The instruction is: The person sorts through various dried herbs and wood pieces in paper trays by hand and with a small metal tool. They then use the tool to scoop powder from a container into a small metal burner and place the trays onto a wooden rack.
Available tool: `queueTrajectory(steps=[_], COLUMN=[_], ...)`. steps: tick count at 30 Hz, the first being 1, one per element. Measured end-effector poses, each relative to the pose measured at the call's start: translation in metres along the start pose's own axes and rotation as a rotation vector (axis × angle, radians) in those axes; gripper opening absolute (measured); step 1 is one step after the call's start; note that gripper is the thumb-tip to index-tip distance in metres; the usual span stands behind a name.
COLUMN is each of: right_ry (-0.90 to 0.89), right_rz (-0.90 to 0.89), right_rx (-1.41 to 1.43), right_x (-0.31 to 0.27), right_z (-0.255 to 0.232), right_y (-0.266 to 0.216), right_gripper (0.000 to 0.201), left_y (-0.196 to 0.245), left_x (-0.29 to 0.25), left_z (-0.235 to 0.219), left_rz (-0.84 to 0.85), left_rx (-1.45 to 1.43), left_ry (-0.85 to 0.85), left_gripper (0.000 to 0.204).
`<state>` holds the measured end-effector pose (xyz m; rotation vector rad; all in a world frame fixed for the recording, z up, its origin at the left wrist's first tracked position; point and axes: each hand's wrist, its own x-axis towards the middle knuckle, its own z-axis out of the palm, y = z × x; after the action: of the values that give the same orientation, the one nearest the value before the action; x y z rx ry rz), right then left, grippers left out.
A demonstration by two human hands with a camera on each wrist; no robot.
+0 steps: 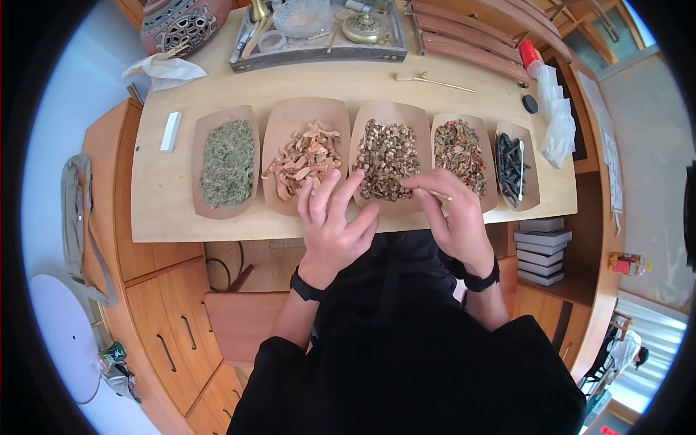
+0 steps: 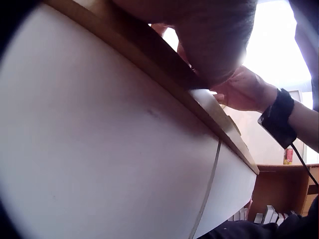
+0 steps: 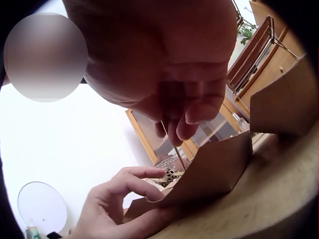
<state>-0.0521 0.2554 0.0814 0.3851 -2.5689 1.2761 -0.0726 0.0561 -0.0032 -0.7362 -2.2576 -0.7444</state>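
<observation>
My right hand (image 1: pixel 460 217) pinches a thin brass-coloured stick (image 1: pixel 437 194) between thumb and fingers, over the front right of a paper tray (image 1: pixel 388 110) of small brown dried pieces (image 1: pixel 389 156). In the right wrist view the stick (image 3: pixel 179 157) slants down behind the tray wall (image 3: pixel 214 167), which hides its lower end. My left hand (image 1: pixel 330 225) is spread at the same tray's front left corner, index fingertip by the left wall and thumb by the front. Its other fingers reach over the neighbouring tray of pale brown slices (image 1: pixel 308 159).
Green dried herb (image 1: pixel 228 163) fills the leftmost tray; mixed petals (image 1: pixel 460 154) and dark sticks with a small white-tipped tool (image 1: pixel 521 170) lie in the right ones. Behind stand a grey wooden tray (image 1: pixel 319 58), a slatted rack (image 1: pixel 467 43) and a patterned pot (image 1: pixel 185 25).
</observation>
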Motion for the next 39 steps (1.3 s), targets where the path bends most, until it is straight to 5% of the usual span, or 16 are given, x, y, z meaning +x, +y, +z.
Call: queueTrajectory(steps=[11, 23, 32, 39], right_ry=[0.132, -0.056, 0.097, -0.021], right_rz=[0.071, 0.044, 0.113, 0.016], right_rx=[-0.188, -0.075, -0.174, -0.243], right_x=[0.004, -0.009, 0.019, -0.023], right_z=[-0.025, -0.008, -0.015, -0.025], right_y=[0.013, -0.007, 0.008, -0.003], right_gripper=[0.018, 0.020, 0.020, 0.024], left_y=[-0.002, -0.002, -0.001, -0.001], left_x=[-0.001, -0.001, 0.001, 0.000], left_z=[0.004, 0.002, 0.001, 0.003], left_rz=[0.023, 0.050, 0.028, 0.039], left_rx=[0.004, -0.012, -0.028, -0.028], left_ry=[0.029, -0.009, -0.012, -0.016], left_gripper=[0.018, 0.017, 0.012, 0.016])
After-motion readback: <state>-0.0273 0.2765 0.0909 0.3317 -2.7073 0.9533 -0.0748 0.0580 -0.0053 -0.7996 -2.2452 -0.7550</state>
